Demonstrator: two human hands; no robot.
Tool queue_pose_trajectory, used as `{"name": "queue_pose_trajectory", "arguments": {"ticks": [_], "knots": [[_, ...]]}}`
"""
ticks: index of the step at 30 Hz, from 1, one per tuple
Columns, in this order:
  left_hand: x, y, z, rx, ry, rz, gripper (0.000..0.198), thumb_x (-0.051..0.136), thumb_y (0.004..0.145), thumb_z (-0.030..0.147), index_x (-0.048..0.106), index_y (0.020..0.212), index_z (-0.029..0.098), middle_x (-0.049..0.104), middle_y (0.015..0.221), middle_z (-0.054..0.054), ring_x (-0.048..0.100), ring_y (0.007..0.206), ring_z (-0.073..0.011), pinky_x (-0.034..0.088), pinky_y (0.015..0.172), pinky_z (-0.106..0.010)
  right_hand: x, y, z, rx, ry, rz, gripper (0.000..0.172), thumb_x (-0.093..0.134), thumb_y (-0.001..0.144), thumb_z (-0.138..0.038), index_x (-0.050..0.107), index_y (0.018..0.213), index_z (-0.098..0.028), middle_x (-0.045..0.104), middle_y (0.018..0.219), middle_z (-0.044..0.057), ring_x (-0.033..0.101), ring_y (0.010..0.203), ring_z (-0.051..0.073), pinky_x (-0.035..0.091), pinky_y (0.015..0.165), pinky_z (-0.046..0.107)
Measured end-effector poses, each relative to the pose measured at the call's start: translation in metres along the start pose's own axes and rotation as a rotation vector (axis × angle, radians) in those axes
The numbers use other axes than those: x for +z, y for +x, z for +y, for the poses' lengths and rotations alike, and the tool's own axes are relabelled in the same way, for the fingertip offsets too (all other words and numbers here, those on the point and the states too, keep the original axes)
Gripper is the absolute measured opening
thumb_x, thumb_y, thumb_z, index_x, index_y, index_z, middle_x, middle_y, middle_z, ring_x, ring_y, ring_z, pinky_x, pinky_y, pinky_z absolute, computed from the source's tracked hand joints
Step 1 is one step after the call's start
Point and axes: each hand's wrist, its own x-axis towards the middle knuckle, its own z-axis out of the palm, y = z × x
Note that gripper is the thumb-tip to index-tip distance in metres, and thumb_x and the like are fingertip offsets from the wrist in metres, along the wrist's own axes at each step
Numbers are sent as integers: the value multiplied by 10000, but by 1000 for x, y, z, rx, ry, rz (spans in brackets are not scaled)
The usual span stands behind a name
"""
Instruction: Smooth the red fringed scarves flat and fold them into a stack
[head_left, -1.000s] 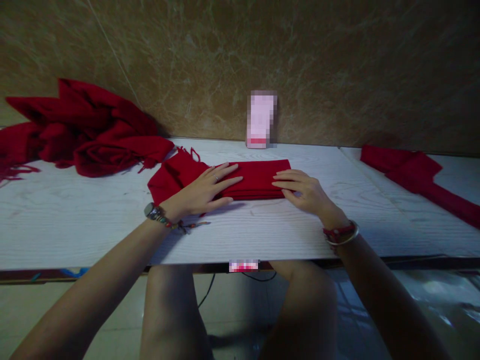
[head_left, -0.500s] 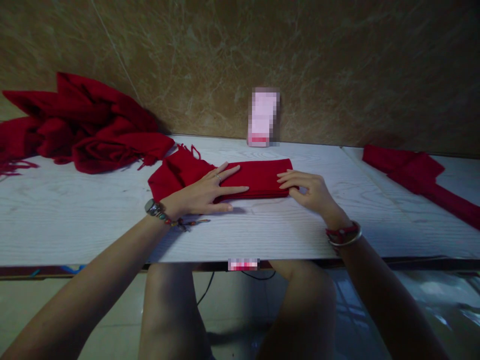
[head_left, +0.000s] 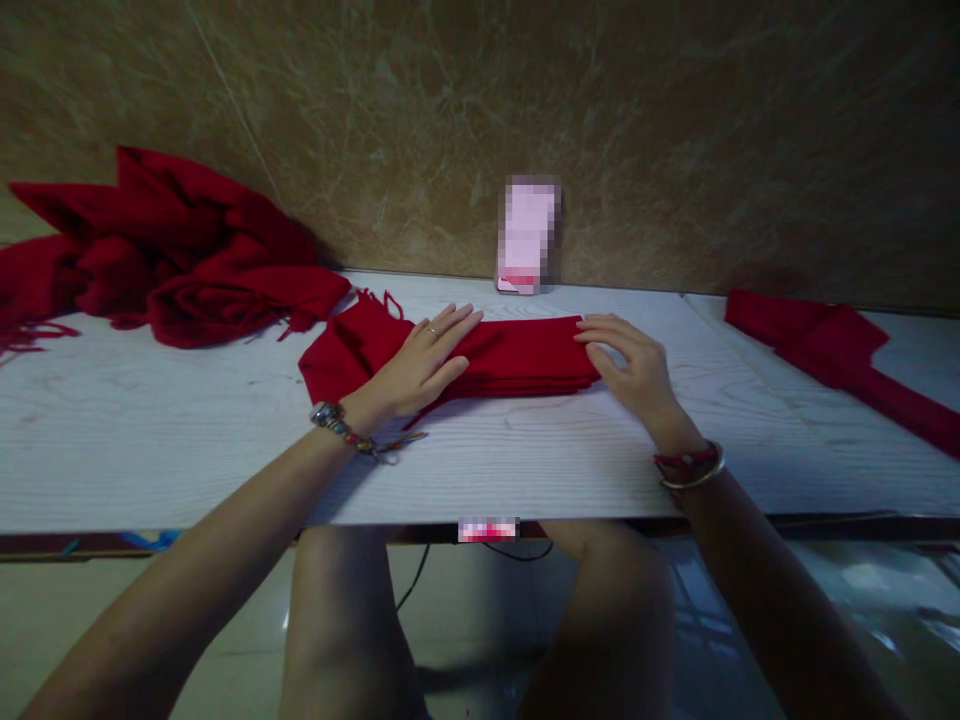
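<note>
left hand [head_left: 420, 366], right hand [head_left: 634, 370] on red scarf [head_left: 525, 356]

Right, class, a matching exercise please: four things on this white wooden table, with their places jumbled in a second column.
1 folded red woollen scarf
2 crumpled heap of red fringed scarves
3 long flat red cloth strip
4 small pink upright box

a far left
b against the wall
c under left hand and right hand
d far right

Pairs: 1-c; 2-a; 3-d; 4-b
</note>
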Motion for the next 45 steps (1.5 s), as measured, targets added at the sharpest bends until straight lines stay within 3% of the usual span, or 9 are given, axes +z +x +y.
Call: {"name": "queue_pose_trajectory", "arguments": {"ticks": [3, 7, 13, 19, 27, 34, 36, 40, 45], "knots": [[7, 5, 2, -77, 78, -58, 678, 141, 946, 541, 246, 1463, 115, 214, 1549, -138, 165, 1429, -268, 172, 1146, -506, 6, 11, -10, 62, -115, -49, 299, 449, 876, -274, 672, 1069, -221, 655, 1206, 93, 572, 1162, 241, 424, 1020, 491], [14, 6, 2, -96, 163, -112, 685, 183, 943, 505, 260, 1444, 44, 209, 1541, -177, 173, 1427, -260, 202, 1147, -460, 24, 29, -36, 63, -250, -309, 435, 386, 924, -333, 512, 1326, -225, 477, 1427, 92, 401, 1329, 274, 292, 1093, 560], [16, 5, 4, -121, 214, -114, 718, 233, 932, 523, 225, 1441, 16, 198, 1534, -210, 195, 1421, -264, 234, 1135, -464, 44, 33, -57, 48, -372, -645, 479, 324, 952, -319, 412, 1411, -212, 400, 1481, 101, 318, 1375, 294, 235, 1104, 585], [15, 4, 6, -132, 236, -140, 691, 254, 935, 525, 236, 1445, 58, 204, 1540, -186, 197, 1420, -274, 237, 1131, -478, 28, 21, -20, 291, -365, -632, 505, 291, 947, -337, 381, 1430, -220, 344, 1510, 90, 274, 1392, 307, 243, 1085, 626], [16, 4, 2, -116, 236, -135, 700, 249, 932, 544, 255, 1443, 66, 203, 1542, -183, 186, 1422, -287, 244, 1128, -488, 20, 17, 17, 420, -141, -523, 518, 312, 903, -288, 443, 1393, -180, 473, 1430, 63, 399, 1335, 216, 259, 1151, 436], [17, 2, -1, -93, 232, -102, 708, 235, 929, 560, 278, 1435, 66, 216, 1536, -190, 201, 1417, -293, 235, 1133, -483, 16, 26, 3, 292, -188, -161, 546, 358, 857, -184, 430, 1398, -177, 477, 1429, 72, 389, 1342, 223, 286, 1134, 468], [17, 2, 0, -92, 230, -104, 713, 235, 928, 564, 278, 1435, 65, 215, 1536, -193, 200, 1417, -293, 236, 1133, -484, 19, 27, -13, 194, -172, -195, 521, 347, 893, -224, 411, 1411, -217, 437, 1461, 47, 335, 1372, 215, 274, 1134, 480], [17, 2, 0, -92, 231, -102, 707, 238, 927, 564, 277, 1437, 76, 220, 1536, -189, 208, 1415, -295, 238, 1131, -488, 31, 23, -38, 70, -228, -497, 472, 350, 930, -297, 440, 1391, -258, 441, 1460, 48, 353, 1361, 247, 235, 1125, 543], [18, 2, -2, -82, 217, -94, 708, 240, 921, 584, 277, 1441, 106, 223, 1539, -174, 208, 1414, -300, 241, 1125, -505, 28, 17, -26, 237, -307, -611, 484, 298, 946, -317, 417, 1409, -239, 388, 1490, 68, 320, 1377, 273, 277, 1094, 573]]}}
